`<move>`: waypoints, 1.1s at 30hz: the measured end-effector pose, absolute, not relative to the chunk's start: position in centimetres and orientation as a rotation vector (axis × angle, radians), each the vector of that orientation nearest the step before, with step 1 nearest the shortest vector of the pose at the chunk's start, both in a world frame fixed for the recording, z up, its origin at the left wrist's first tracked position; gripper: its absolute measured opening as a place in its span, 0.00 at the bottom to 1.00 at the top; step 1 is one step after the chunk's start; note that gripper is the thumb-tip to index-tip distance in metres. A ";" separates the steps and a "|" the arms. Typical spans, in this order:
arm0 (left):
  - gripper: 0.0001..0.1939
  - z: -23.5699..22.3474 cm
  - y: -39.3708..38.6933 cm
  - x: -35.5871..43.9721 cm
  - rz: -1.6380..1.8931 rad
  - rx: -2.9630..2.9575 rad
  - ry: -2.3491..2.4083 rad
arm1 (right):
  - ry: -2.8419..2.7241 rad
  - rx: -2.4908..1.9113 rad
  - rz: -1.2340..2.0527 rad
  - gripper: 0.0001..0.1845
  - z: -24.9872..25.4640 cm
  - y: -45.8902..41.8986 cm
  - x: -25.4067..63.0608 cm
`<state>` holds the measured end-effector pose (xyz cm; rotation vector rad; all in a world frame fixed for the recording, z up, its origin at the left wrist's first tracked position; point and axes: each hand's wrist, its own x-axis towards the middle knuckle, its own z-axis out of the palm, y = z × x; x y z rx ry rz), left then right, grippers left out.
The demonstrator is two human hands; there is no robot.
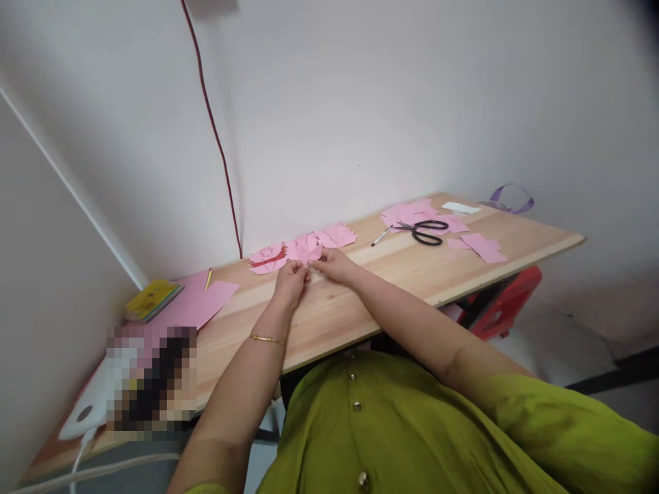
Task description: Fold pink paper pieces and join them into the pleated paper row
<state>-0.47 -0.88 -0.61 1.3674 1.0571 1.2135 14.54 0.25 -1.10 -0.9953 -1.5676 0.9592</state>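
Note:
Over the middle of the wooden table [329,309], my left hand [291,280] and my right hand [333,266] are close together with their fingers pinched. Between them is a small piece of pink paper [314,254], gripped by both hands; its lower part is hidden by my fingers. Just behind my hands, along the wall side, lie several cut pink paper pieces with jagged edges [337,235]. One of them [268,258] shows a red strip across it.
To the right lie black-handled scissors [426,232], a pen [382,236], pink paper scraps [482,247] and a white strip [461,207]. At left are pink sheets [216,302], a yellow pack [152,299] and a white power strip [87,412]. A red stool [509,302] stands below.

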 end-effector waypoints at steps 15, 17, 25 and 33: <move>0.13 -0.8 -1.0 -0.7 1.126 1.310 0.968 | -1.579 -0.934 0.972 0.14 -1.1 0.2 15.2; 0.13 -0.9 -0.9 -0.8 1.140 1.329 0.961 | -1.611 -0.910 0.964 0.14 -1.0 0.1 15.2; 0.15 -1.1 -0.5 -1.1 1.138 1.374 1.025 | -1.616 -0.935 0.994 0.14 -0.5 -0.3 15.3; 0.16 -0.4 -0.9 -0.8 1.267 1.315 1.036 | -1.647 -0.934 0.978 0.15 -0.9 0.0 15.4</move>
